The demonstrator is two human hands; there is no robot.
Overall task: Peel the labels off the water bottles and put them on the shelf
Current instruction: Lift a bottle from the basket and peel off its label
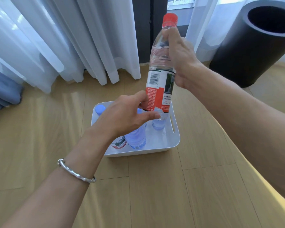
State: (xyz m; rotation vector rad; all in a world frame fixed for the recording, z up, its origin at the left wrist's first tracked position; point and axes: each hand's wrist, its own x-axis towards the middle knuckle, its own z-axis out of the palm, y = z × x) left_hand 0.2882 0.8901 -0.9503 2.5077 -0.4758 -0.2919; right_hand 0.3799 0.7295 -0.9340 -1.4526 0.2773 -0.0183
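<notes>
A person's right hand [179,58] is gripping a clear water bottle [160,63] around its upper body, fingers curled just under the neck. The left hand [127,116] is pinching the bottle's lower end, thumb under the base and fingers wrapping behind the bottom edge of the red-and-white label [158,91]. Both hands are clamping the same bottle, which is hanging nearly upright in the air, tilted slightly, above the far right corner of a white plastic tub [174,140]. Its red cap [170,18] is sitting on top, and the label is lying wrapped round the lower half, barcode facing the camera.

The light wood floor [155,186] is carrying everything below. White sheer curtains [56,38] are hanging along the far side down to the floor. A tall black cylindrical bin [253,46] is standing open-topped at the far right, well apart from the tub.

Inside the tub, four more bottles are standing:
- a blue-capped bottle [99,109] in the far left corner;
- a bottle with a pale blue label [136,137] near the middle;
- a red-labelled bottle [119,143] just beside it on the left, partly hidden by the left wrist;
- a fourth bottle [159,125] in the far right corner, partly hidden beneath the held one.

A silver bangle [76,171] is circling the left wrist.
</notes>
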